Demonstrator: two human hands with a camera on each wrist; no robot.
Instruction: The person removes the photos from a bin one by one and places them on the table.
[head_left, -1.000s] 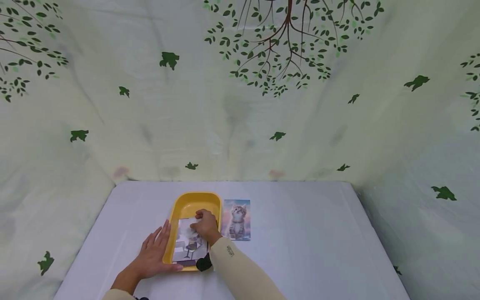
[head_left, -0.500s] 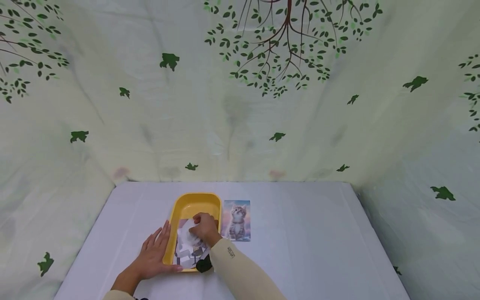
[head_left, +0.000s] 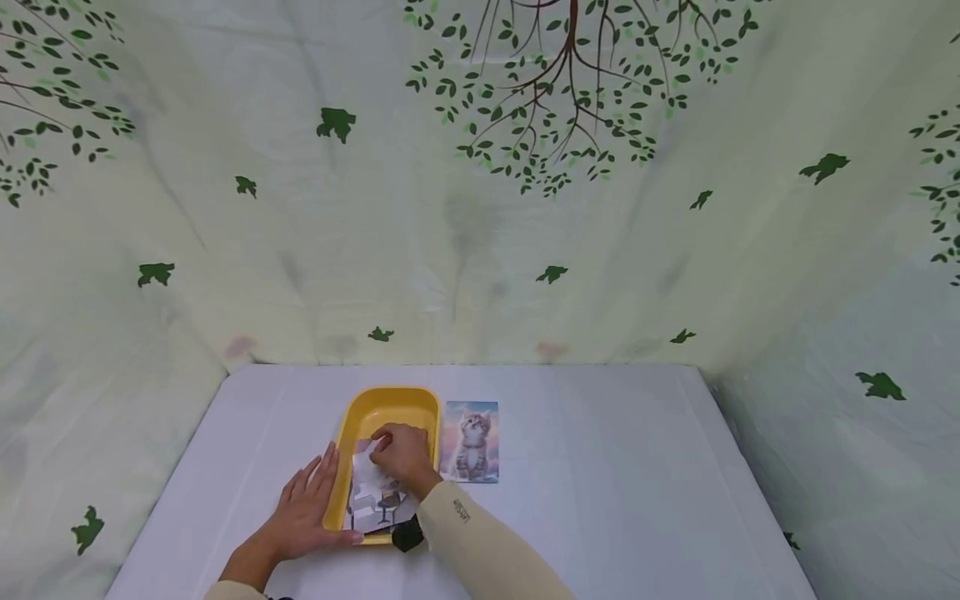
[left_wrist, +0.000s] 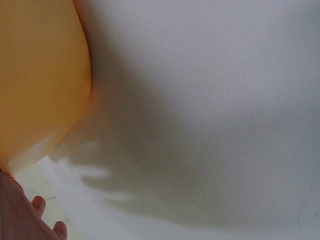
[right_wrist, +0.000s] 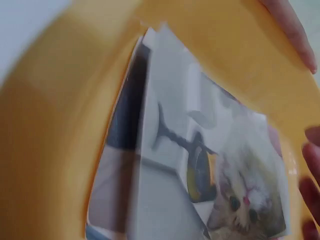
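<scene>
A yellow tray [head_left: 384, 402] stands on the white table and holds a small stack of photo cards [head_left: 372, 505]. My right hand [head_left: 401, 454] is inside the tray and pinches the far edge of the top card, which is bent up off the stack. The right wrist view shows that card [right_wrist: 200, 170] printed with a kitten and a chair, the tray wall [right_wrist: 50, 125] around it and my fingertips [right_wrist: 311, 165] at the right edge. My left hand [head_left: 303, 508] lies flat on the table against the tray's left side. In the left wrist view the tray wall [left_wrist: 40, 75] is close by.
A kitten photo card [head_left: 469, 442] lies flat on the table just right of the tray. White cloth [left_wrist: 210, 125] covers the table. A leaf-printed fabric backdrop [head_left: 480, 208] closes in the back and both sides.
My right hand has raised the far edge of the top card, so it curls up off the stack, and has shifted slightly left. The left hand has stayed against the tray.
</scene>
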